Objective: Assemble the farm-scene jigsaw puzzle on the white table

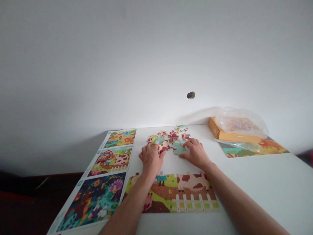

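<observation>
Several loose puzzle pieces (173, 134) lie in a heap toward the back of the white table. My left hand (152, 157) rests at the heap's near left side, fingers apart, over pieces with green and cow-pattern parts; whether it grips one is hidden. A light teal piece (179, 148) is between the thumb and fingers of my right hand (195, 152), at the heap's right side. Nearer me, below both hands, lies a joined puzzle section (193, 199) with a spotted cow, a white fence and a pig; my left forearm covers part of it.
A sheet with three printed pictures (111, 160) lies along the left edge. At the back right, an orange box (217, 130) under clear plastic (241, 120) overlaps another colourful puzzle picture (274, 147). Behind the table stands a white wall with a hole (190, 95).
</observation>
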Motion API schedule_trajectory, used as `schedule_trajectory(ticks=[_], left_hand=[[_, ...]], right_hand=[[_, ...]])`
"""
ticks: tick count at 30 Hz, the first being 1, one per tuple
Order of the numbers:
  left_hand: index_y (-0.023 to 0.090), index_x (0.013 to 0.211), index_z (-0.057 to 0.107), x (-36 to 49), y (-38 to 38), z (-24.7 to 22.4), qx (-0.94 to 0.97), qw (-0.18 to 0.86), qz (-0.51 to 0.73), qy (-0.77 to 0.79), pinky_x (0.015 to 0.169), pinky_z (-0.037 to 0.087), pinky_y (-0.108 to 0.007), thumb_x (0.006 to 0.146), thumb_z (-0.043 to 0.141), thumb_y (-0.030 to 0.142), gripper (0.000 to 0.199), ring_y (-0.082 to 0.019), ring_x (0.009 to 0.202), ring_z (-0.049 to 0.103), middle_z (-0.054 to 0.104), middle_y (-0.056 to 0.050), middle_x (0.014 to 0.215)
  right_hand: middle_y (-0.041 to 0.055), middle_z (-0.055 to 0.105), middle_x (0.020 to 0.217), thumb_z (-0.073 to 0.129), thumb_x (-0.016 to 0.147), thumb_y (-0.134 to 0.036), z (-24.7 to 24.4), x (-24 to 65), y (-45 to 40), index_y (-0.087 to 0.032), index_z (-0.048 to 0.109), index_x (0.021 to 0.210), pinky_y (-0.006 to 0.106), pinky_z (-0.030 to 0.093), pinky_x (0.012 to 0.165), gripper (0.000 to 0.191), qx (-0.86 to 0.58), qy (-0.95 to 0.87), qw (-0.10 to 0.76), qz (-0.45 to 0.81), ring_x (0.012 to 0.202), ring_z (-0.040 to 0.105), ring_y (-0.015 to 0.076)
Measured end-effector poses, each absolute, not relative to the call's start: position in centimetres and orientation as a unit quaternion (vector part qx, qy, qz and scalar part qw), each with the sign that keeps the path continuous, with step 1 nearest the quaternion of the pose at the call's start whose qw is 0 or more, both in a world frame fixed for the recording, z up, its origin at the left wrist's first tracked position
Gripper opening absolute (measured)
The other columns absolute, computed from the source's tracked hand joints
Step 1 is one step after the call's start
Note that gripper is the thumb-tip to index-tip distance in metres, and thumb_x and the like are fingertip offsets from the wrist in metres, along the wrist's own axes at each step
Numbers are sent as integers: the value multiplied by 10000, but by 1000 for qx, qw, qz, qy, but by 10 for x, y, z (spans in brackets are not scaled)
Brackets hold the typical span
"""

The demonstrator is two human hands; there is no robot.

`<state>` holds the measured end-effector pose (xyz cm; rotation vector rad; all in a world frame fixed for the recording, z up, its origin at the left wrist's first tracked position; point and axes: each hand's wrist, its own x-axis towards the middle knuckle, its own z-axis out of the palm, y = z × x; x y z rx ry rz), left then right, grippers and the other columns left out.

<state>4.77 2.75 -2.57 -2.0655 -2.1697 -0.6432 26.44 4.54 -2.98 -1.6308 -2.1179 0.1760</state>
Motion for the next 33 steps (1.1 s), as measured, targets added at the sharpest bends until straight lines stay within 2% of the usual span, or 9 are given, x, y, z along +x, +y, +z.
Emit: schedule_trajectory(ticks=[5, 10, 13, 16, 21, 23, 25, 28, 33], left_hand=[[253, 1086, 620, 48, 28, -24, -688, 31, -246, -682, 865, 361, -421, 804, 667, 304, 290, -288, 1084, 500, 638, -72, 1123], [249, 1023, 629, 47, 29, -25, -699, 2, -279, -658, 864, 343, -422, 848, 607, 236, 177, -260, 979, 564, 707, -40, 938], [247, 1046, 635, 46, 29, -26, -700, 16, -292, -652, 866, 350, -430, 840, 606, 222, 209, -274, 993, 565, 702, -60, 982], [258, 1105, 637, 46, 30, -25, -701, 35, -316, -638, 874, 367, -444, 827, 621, 232, 279, -293, 1036, 545, 674, -77, 1078], [262, 1105, 661, 50, 26, -20, -807, -49, -369, -459, 977, 380, -401, 898, 535, 240, 243, -219, 1040, 546, 678, -43, 1074], [275, 1042, 697, 54, 21, -17, -862, -113, -331, -366, 999, 384, -371, 889, 572, 314, 202, -200, 1040, 542, 682, -29, 1051], [294, 1015, 720, 58, 15, -14, -894, -167, -273, -313, 1023, 377, -371, 812, 660, 434, 254, -209, 1070, 526, 666, -31, 1086], [334, 1008, 733, 62, 8, -10, -913, -206, -208, -284, 1070, 342, -404, 718, 726, 503, 335, -243, 1171, 465, 606, -33, 1200], [365, 1032, 723, 62, 7, -9, -915, -218, -171, -294, 1100, 325, -425, 733, 728, 459, 314, -250, 1229, 426, 537, -9, 1311]], right_hand=[[36, 640, 910, 738, 743, -288, -32, 266, 48, -215, 555, 1015, 352, 359, 814, 336, -559, -780, 259, 110, 923, 567, 222], [15, 645, 867, 552, 843, -165, -35, 267, 51, -220, 562, 1080, 296, 404, 771, 243, -498, -768, 359, 185, 817, 596, 165], [27, 657, 881, 510, 861, -187, -35, 269, 51, -212, 574, 1149, 280, 440, 742, 296, -486, -732, 424, 219, 797, 604, 165], [53, 675, 968, 482, 871, -203, -31, 272, 52, -214, 642, 1111, 277, 457, 736, 289, -473, -715, 457, 236, 875, 609, 182], [52, 683, 854, 514, 846, -208, -20, 285, 52, -188, 730, 973, 264, 445, 679, 251, -409, -773, 371, 312, 745, 590, 160], [42, 666, 793, 558, 825, -234, -15, 293, 52, -170, 737, 966, 249, 430, 633, 237, -400, -777, 328, 358, 681, 559, 143], [20, 640, 720, 620, 788, -265, -11, 301, 52, -158, 740, 979, 235, 403, 586, 250, -407, -774, 281, 395, 624, 519, 127], [-1, 619, 679, 693, 723, -285, -5, 313, 53, -163, 747, 997, 223, 383, 558, 305, -419, -774, 210, 425, 599, 495, 116], [-5, 626, 674, 715, 681, -282, -4, 326, 56, -171, 760, 960, 221, 400, 578, 304, -446, -771, 157, 427, 625, 528, 131]])
